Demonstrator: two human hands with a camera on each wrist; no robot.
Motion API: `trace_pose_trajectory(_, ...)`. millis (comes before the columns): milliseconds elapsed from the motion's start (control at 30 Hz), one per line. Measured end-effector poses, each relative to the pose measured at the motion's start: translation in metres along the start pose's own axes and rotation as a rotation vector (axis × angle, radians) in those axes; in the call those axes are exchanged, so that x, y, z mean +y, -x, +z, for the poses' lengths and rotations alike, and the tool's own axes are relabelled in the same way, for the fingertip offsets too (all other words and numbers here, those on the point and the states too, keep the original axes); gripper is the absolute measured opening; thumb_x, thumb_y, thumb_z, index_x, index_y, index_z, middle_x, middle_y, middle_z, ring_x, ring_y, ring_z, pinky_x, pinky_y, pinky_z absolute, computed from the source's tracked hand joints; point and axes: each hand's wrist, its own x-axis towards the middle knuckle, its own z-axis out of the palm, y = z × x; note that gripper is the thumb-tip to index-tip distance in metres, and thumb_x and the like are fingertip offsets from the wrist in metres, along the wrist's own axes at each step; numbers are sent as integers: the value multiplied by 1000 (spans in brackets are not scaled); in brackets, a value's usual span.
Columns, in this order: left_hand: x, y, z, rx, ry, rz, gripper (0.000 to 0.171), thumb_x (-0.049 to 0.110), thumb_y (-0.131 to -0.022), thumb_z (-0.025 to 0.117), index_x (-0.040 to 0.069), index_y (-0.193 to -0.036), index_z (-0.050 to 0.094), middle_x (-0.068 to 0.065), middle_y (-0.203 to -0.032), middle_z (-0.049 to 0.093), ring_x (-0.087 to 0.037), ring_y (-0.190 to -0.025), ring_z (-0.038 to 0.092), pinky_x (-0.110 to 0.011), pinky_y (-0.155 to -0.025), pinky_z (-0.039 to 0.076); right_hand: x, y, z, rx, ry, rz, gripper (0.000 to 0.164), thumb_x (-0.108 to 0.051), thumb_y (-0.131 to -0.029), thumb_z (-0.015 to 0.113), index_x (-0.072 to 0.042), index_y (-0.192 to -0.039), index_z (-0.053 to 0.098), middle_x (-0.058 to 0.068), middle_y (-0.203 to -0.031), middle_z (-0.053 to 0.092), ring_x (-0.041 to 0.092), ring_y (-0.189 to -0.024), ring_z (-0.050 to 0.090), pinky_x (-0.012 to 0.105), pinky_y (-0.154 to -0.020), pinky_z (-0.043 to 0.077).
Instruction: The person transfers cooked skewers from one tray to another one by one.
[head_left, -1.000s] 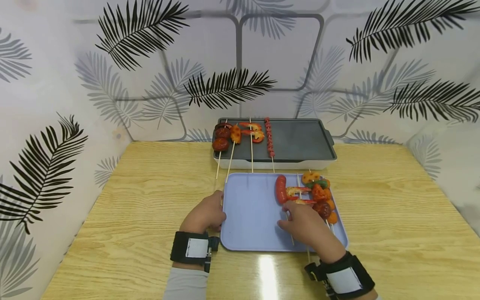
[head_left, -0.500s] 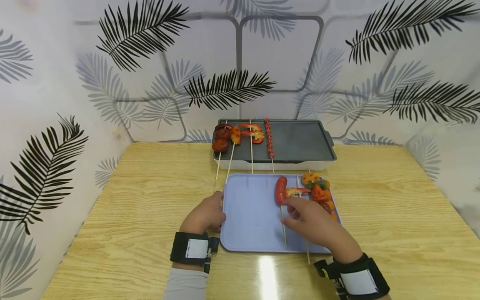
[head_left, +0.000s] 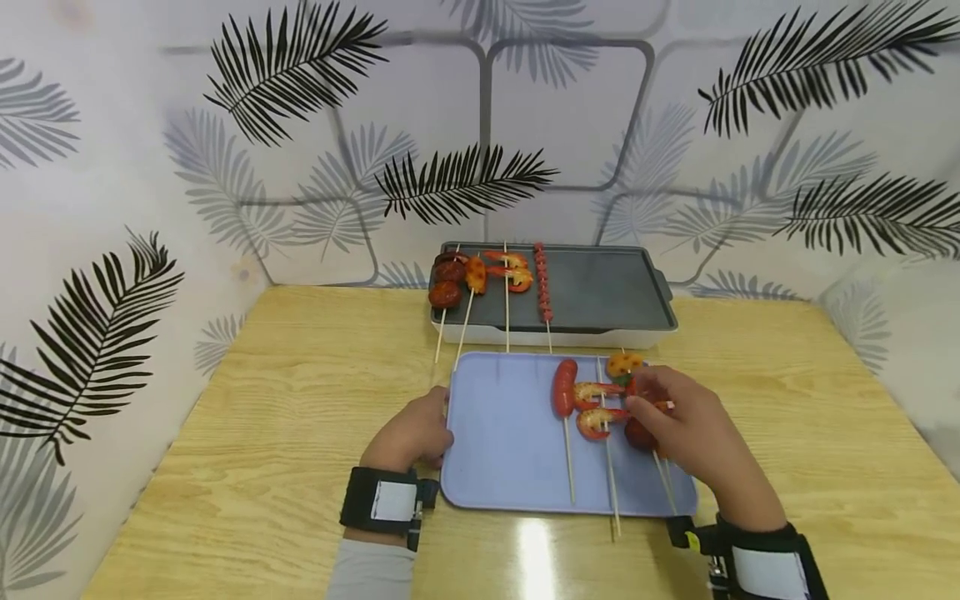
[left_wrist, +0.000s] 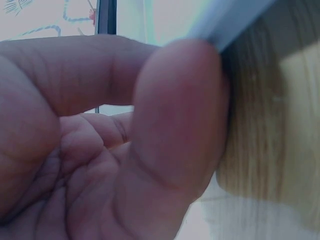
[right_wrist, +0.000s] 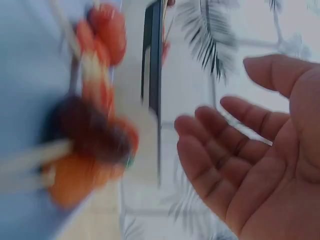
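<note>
My left hand [head_left: 411, 429] grips the left edge of a pale blue tray [head_left: 510, 450]; in the left wrist view its thumb [left_wrist: 177, 105] presses against the rim. My right hand [head_left: 697, 433] hovers over the tray's right side, fingers loosely bent and holding nothing, as the right wrist view shows. A red sausage skewer [head_left: 565, 390] lies on the tray, beside a shrimp skewer [head_left: 594, 423]. Further right, more skewers with a dark brown round piece [head_left: 639, 435] and an orange piece [head_left: 622, 363] are partly hidden by my right hand.
Behind the tray stands a grill with a dark plate [head_left: 600, 287]. On its left part lie a skewer of brown round pieces [head_left: 445, 293], an orange one [head_left: 476, 273], a shrimp skewer [head_left: 517, 279] and a thin red one [head_left: 543, 283]. A wooden table [head_left: 300, 367] carries everything.
My right hand has let go of the sausage skewer, whose stick now lies straighter beside the shrimp skewer, and has moved right over the other skewers. My left hand stays at the tray's edge.
</note>
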Motion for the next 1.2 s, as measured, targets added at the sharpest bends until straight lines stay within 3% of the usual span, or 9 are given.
trace_pose_trajectory(200,-2,3,2,-8,-6,-15,64,-11,-84,55,-6,-146,37,-13,-83,59,-21,-54,60,-29,-46,46,44,8,-10,-76,1,267,52,-30,-103,48,7,-140,44,32,-128,54,49,-114,54,54,-81,51)
trace_pose_trajectory(300,-2,3,2,1,-6,-7,63,-11,-84,55,-6,-145,38,-13,-83,58,-21,-54,60,-29,-47,47,64,6,-9,-140,-109,361,51,-22,-102,44,12,-140,38,32,-119,56,43,-101,58,46,-75,52)
trace_pose_trajectory(400,0,2,0,4,-4,0,62,-10,-84,54,-7,-144,38,-14,-83,59,-22,-55,60,-30,-47,47,81,3,-7,-178,-248,412,49,-13,-101,43,16,-139,36,24,-106,57,27,-88,57,37,-71,52)
trace_pose_trajectory(467,1,1,-2,5,-3,0,62,-10,-85,55,-6,-144,38,-14,-84,59,-22,-55,60,-30,-48,47,89,1,-6,-196,-295,410,47,-11,-101,42,16,-139,36,20,-103,57,22,-84,55,34,-70,53)
trace_pose_trajectory(600,4,0,-4,2,2,-9,62,-9,-86,55,-6,-145,37,-14,-85,58,-21,-54,60,-29,-47,45,96,-2,-4,-218,-302,347,45,-10,-101,46,14,-139,39,24,-112,59,22,-87,58,34,-70,53)
trace_pose_trajectory(767,5,0,-3,4,-1,1,63,-10,-85,54,-6,-145,37,-14,-84,58,-21,-54,59,-28,-47,46,95,-4,2,-203,-212,291,42,-7,-97,52,13,-133,46,22,-107,61,25,-88,59,34,-69,50)
trace_pose_trajectory(933,3,0,1,0,-12,10,65,-10,-84,55,-7,-146,36,-13,-84,58,-20,-55,59,-29,-48,48,92,-3,6,-175,-120,297,38,-5,-95,53,13,-128,50,18,-99,60,27,-85,56,34,-68,47)
trace_pose_trajectory(1200,1,-1,-1,8,4,5,64,-8,-86,55,-6,-146,36,-13,-86,57,-21,-55,60,-29,-48,47,89,-9,8,-144,-100,293,37,-5,-95,52,13,-128,51,21,-100,60,27,-84,56,34,-66,47)
